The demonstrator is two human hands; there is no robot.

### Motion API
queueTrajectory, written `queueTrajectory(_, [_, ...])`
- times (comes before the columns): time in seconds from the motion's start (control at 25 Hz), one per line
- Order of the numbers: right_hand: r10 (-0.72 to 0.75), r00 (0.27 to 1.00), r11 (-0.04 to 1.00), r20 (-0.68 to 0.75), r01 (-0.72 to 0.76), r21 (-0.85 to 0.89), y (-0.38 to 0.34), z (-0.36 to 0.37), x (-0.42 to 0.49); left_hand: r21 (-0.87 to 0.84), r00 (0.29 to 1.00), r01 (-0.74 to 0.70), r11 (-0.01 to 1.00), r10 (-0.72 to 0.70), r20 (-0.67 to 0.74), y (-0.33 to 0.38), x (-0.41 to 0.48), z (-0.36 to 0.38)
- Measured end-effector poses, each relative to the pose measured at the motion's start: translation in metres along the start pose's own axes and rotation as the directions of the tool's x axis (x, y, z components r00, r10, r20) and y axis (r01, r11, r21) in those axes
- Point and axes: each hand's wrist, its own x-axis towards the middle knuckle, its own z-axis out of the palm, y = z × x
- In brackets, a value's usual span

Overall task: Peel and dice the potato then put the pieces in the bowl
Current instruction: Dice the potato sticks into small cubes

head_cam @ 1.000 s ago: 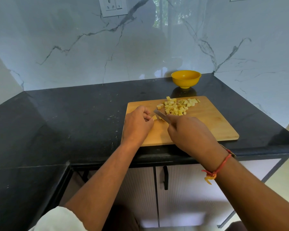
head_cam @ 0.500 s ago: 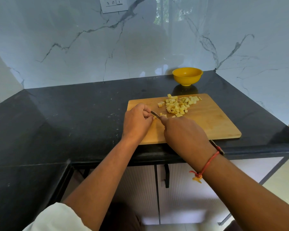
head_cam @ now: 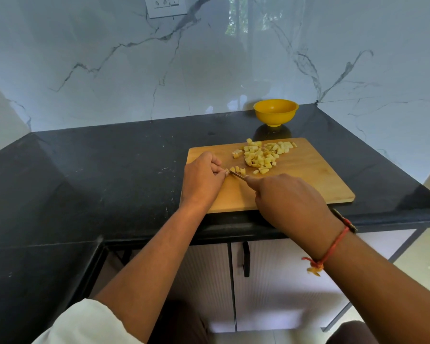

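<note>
Risk, fingers: your left hand (head_cam: 204,180) has its fingertips touching the knife (head_cam: 236,175) blade. The potato scrap (head_cam: 226,171) you hold is so small that a slip or roll would likely put the edge on a finger.
Risk, strays: the loose cubes (head_cam: 237,170) lie just beside the blade. A hard chop could flick them off the cutting board (head_cam: 308,180) at 9 o'clock onto the counter (head_cam: 109,170).
Risk, transfer: the bowl (head_cam: 276,112) is small and stands off the board at 12 o'clock. Sweeping everything in one go would probably spill over its rim.
Left hand: it is curled with knuckles up at the board's 9 o'clock side, fingertips pinching the scrap (little of it shows).
Right hand: your right hand (head_cam: 288,202) is wrapped round the hidden handle, forefinger forward. It comes in from 5 o'clock with the blade aimed at 10 o'clock.
Potato: the diced pile (head_cam: 261,157) sits on the board's far half toward 12 o'clock, and no pieces show in the bowl.
Stage: dicing looks nearly done, with the transfer not yet begun.
</note>
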Motion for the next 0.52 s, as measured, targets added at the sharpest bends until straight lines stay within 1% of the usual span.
queueTrajectory(0.08, [0.000, 0.999, 1.000, -0.054, 0.001, 0.010, 0.007, 0.001, -0.004, -0.001, 1.000, 0.003, 1.000, -0.003, 0.000, 0.000, 0.000, -0.001])
queueTrajectory(0.2, [0.008, 0.981, 0.995, -0.195, 0.011, 0.099, 0.011, 0.003, -0.010, 0.009, 1.000, 0.000, 1.000, 0.000, 0.015, 0.001, 0.000, -0.001])
queueTrajectory(0.36, [-0.017, 0.955, 0.988, -0.297, 0.062, 0.144, 0.003, 0.003, -0.012, 0.033, 0.999, -0.014, 0.999, 0.013, 0.035, 0.000, -0.001, -0.001])
queueTrajectory(0.44, [-0.031, 0.948, 0.987, -0.316, 0.079, 0.141, -0.002, 0.004, -0.012, 0.038, 0.999, -0.012, 0.999, 0.011, 0.033, 0.000, -0.001, 0.000])
queueTrajectory(0.52, [-0.041, 0.956, 0.987, -0.292, 0.084, 0.135, -0.007, 0.005, -0.009, 0.034, 1.000, -0.004, 0.999, 0.004, 0.012, 0.000, -0.001, 0.000])
